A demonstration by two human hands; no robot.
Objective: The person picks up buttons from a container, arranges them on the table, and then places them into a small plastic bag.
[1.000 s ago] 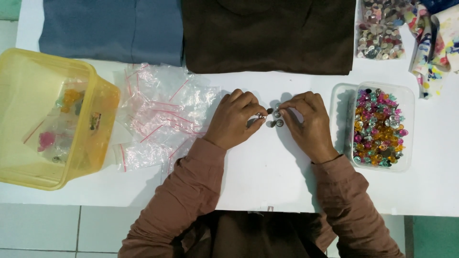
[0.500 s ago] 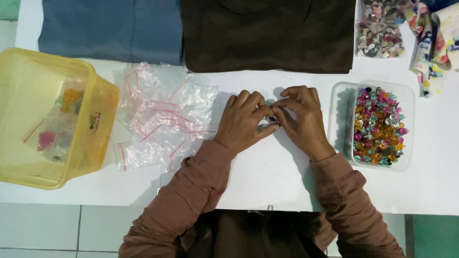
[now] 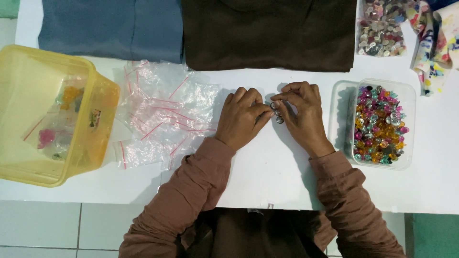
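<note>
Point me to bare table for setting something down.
Free: the white table strip between the sleeves, and its near edge below the clear bead tub. Crowded: small zip bags left of the left hand, fabrics along the far edge.

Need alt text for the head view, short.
Top-down: left hand and right hand meet at mid-table, pinching a few small round beads. A clear tub of colourful beads sits to the right, a pile of small zip bags and a yellow bin to the left.
</note>
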